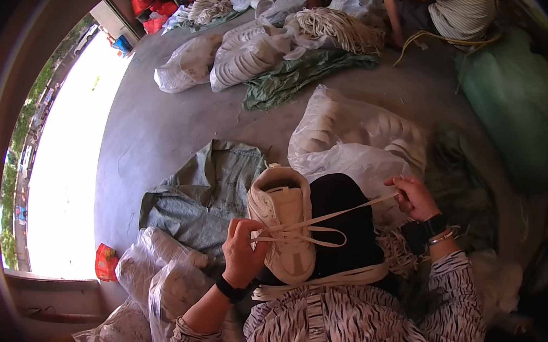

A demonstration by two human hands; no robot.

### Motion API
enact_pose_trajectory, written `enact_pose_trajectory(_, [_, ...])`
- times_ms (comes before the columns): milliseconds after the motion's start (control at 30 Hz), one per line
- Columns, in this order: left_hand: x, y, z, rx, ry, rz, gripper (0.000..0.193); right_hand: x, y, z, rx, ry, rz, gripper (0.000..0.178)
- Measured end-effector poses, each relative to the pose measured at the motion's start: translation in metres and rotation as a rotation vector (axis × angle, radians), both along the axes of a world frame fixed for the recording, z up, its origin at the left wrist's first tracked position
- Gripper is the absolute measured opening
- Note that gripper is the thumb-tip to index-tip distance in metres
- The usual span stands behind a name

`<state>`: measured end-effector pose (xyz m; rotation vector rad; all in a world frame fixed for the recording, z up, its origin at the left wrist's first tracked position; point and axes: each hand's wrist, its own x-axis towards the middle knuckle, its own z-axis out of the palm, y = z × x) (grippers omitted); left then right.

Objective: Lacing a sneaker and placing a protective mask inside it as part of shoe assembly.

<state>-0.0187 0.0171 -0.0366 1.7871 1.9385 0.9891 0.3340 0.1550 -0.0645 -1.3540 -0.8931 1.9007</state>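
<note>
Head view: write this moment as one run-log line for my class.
left hand: pinching cream lace | right hand: holding lace stretched straight | cream sneaker: toe toward lower edge | beyond sneaker: clear plastic bag

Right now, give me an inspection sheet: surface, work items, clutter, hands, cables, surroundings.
Surface: grey floor, partly covered by a crumpled grey-green sheet.
Work items: beige shoe, toe toward the wearer, beside a black item; its lace is drawn out to the right.
Clutter: filled plastic bag ahead; more bags and a red packet at lower left.
Hands: left hand pinches lace at the shoe's side; right hand holds it taut.
Cables: nothing seen; only a yellow cord at upper right.
Surroundings: another person, large green sack, bright opening at left.
</note>
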Motion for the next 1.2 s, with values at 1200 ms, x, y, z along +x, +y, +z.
enact_pose_trajectory(1200, [-0.109,0.023,0.027,0.002,-1.530,0.257,0.011,-0.116,-0.041,0.036,0.463,-0.012,0.637,0.010])
